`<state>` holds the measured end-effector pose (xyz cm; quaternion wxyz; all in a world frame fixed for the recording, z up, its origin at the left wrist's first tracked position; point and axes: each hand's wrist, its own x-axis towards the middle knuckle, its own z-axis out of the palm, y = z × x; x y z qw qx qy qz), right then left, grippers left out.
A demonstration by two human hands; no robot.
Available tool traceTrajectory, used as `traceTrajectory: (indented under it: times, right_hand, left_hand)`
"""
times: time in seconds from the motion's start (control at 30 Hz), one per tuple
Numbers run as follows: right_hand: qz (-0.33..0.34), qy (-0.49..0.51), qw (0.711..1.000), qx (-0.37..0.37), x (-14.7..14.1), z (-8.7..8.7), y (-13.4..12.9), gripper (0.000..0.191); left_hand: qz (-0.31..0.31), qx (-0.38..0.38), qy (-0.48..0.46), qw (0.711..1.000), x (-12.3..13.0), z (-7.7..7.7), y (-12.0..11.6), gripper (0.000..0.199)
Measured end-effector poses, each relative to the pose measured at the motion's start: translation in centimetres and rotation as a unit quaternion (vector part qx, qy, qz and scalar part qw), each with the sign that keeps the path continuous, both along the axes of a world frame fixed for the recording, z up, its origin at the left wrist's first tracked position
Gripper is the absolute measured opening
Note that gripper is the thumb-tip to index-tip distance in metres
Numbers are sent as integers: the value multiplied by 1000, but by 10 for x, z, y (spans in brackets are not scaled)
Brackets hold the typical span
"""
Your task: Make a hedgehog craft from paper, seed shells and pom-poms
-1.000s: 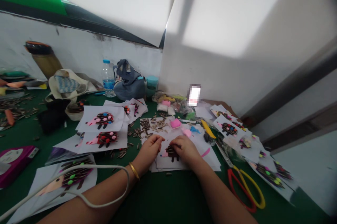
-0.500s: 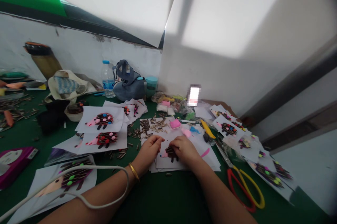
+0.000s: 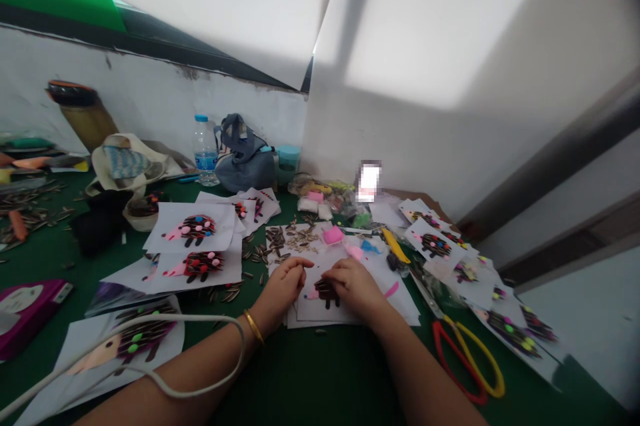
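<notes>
A hedgehog picture [image 3: 327, 293] lies on the stacked white paper, with a pink snout, a dark brown clay body and short dark feet. My right hand [image 3: 354, 285] rests over the body, its fingertips pinched together against the clay; whatever they hold is hidden. Just left of the picture, my left hand [image 3: 286, 285] is closed with thumb and fingers together, and its contents do not show. Striped sunflower seeds [image 3: 277, 239] are spread on the paper's upper left. Pink clay [image 3: 333, 235] and blue clay [image 3: 370, 247] lie beyond my hands.
Finished-looking hedgehog pictures lie left [image 3: 197, 229] and right [image 3: 434, 245]. Red-and-yellow scissors [image 3: 463, 353] and a yellow-handled cutter [image 3: 395, 246] are on the right. A white cable [image 3: 185, 319] loops over my left forearm. A water bottle [image 3: 204, 153] and blue-grey bag [image 3: 245, 163] stand behind.
My right fingers have shifted slightly upon the hedgehog's body, showing a little more of it. My left hand stays almost where it was.
</notes>
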<state>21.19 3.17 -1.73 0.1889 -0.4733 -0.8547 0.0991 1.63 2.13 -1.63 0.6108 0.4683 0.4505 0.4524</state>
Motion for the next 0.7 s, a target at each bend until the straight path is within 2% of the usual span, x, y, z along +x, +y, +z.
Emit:
traceTrajectory:
  times: [0.1, 0.23, 0.4, 0.5, 0.6, 0.63, 0.7]
  right_hand:
    - [-7, 33, 999, 14, 3, 4, -4, 30]
    - [-25, 136, 990, 8, -2, 9, -11, 26]
    - [6, 260, 960, -104, -19, 17, -21, 19]
    - [1, 324, 929, -180, -24, 18, -25, 19]
    - [-45, 395, 888, -230, -21, 15, -24, 23]
    - [-64, 403, 884, -227, -17, 15, -22, 23]
    - [-96, 374, 904, -185, -8, 16, -20, 23]
  left_hand:
    - [-19, -8, -21, 1000, 0, 2, -1, 25]
    - [-87, 10, -54, 995, 2, 3, -3, 38]
    - [-130, 67, -28, 989, 3, 6, -6, 52]
    - [-149, 72, 4, 986, 2, 8, -8, 55]
    - [-134, 47, 3, 990, 2, 7, -5, 50]
    - [-116, 36, -1, 993, 2, 6, -4, 47]
    - [-75, 10, -8, 997, 2, 4, -2, 41]
